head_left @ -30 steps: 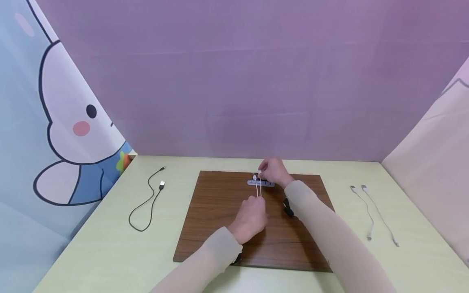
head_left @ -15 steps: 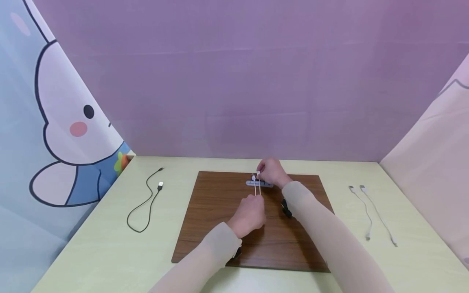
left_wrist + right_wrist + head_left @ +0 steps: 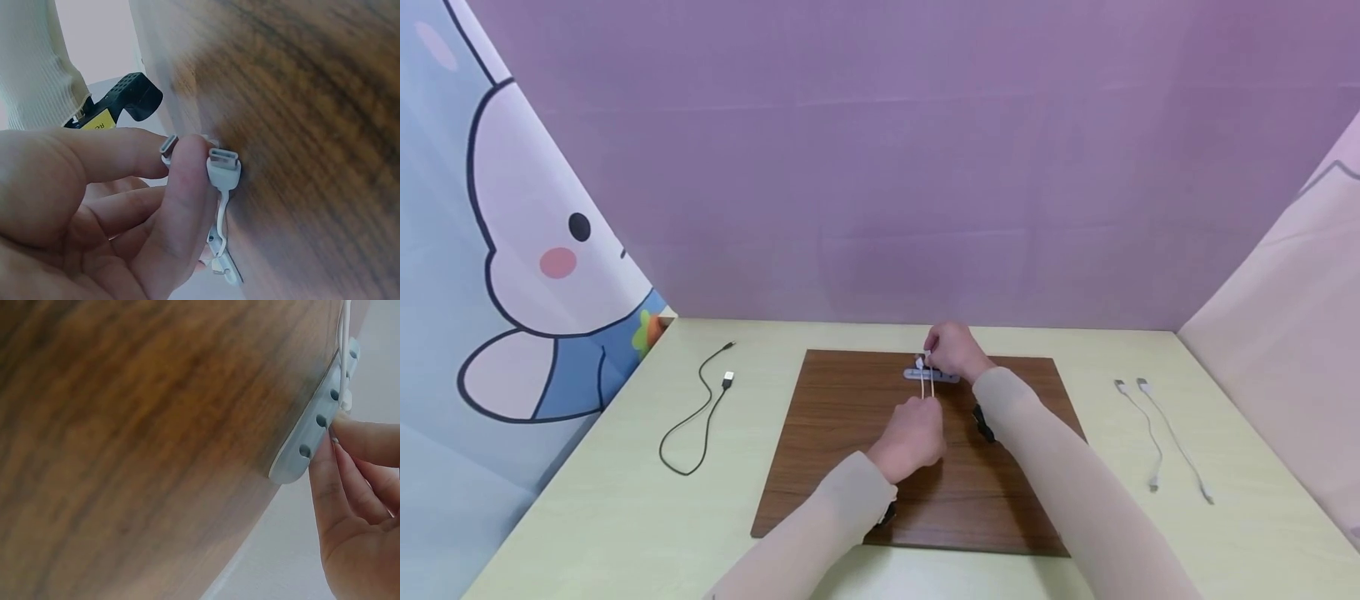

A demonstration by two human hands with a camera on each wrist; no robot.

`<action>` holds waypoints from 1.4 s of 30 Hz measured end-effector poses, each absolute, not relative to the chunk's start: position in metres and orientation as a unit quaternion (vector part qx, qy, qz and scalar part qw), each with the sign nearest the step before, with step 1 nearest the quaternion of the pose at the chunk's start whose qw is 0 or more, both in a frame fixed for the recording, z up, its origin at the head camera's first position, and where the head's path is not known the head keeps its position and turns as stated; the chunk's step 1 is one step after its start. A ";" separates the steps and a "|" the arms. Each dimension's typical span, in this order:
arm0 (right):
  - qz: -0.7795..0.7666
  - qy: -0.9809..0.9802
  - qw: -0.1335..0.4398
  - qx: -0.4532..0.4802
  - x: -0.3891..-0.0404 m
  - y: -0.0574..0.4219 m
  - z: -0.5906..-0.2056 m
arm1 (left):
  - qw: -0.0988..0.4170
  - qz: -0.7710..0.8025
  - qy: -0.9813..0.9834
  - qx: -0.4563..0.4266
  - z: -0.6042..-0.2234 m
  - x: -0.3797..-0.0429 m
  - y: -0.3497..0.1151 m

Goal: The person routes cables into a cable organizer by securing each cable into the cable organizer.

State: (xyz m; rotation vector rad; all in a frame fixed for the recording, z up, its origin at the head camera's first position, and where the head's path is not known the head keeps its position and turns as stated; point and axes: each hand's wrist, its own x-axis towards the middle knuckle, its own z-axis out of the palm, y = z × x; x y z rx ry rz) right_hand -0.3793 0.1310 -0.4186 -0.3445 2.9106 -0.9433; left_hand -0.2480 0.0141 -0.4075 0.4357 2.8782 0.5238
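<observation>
While the left hand [image 3: 910,437] pinches two white cords [image 3: 224,176] before the holder [image 3: 295,461], the right hand [image 3: 953,349] pinches one end [image 3: 928,356] behind it.

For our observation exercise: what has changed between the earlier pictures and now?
The left hand has edged slightly forward, toward the cable clip; the right hand has shifted slightly left. Nothing was visibly taken up or let go: the hands still hold the white USB cables. The black USB cable, loose white cables and wooden board stayed put.
</observation>
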 end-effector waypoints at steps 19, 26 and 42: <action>-0.348 0.931 0.055 -0.098 -0.383 0.142 -0.425 | 0.106 0.214 0.962 0.131 -0.408 -0.243 0.011; -0.366 0.922 0.064 -0.108 -0.381 0.147 -0.426 | 0.100 0.237 0.957 0.135 -0.409 -0.238 0.007; -0.304 0.940 0.045 -0.147 -0.371 0.145 -0.418 | 0.098 0.223 0.959 0.144 -0.411 -0.232 0.011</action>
